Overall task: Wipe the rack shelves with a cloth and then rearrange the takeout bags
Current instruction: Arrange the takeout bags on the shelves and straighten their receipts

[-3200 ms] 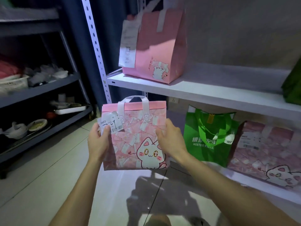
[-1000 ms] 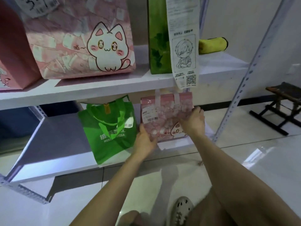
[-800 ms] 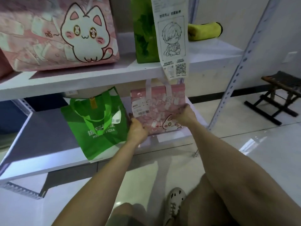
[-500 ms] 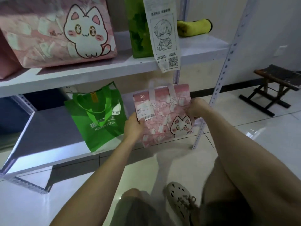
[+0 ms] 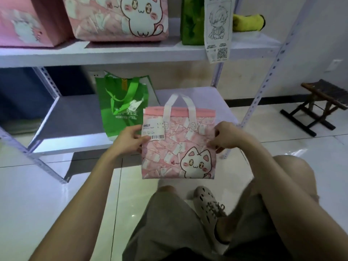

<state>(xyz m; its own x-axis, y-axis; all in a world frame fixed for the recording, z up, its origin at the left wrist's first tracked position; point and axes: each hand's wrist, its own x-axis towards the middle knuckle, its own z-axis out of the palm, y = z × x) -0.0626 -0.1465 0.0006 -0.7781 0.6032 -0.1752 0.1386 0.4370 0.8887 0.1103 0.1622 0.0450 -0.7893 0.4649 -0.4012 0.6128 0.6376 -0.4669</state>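
Both hands, left hand (image 5: 130, 141) and right hand (image 5: 225, 137), pinch the pink cat bag (image 5: 178, 146) by its side edges (upright, clear of the lower shelf (image 5: 75, 117)), fingers pressed on fabric.

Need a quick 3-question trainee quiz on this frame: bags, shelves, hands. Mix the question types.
1. True or false: the small pink cat-print takeout bag with white handles rests on the lower white rack shelf.
2. Multiple choice: what stands on that lower shelf? A) green non-woven pizza bag B) yellow-green rolled cloth C) dark wooden folding stool
3. Fill in: the white barcode label on the held bag is beside the ___ hand.

Key
1. False: the left hand and right hand hold it by its sides, in front of the shelf and off it.
2. A; the cloth lies on the upper white shelf, the stool stands on the floor.
3. left
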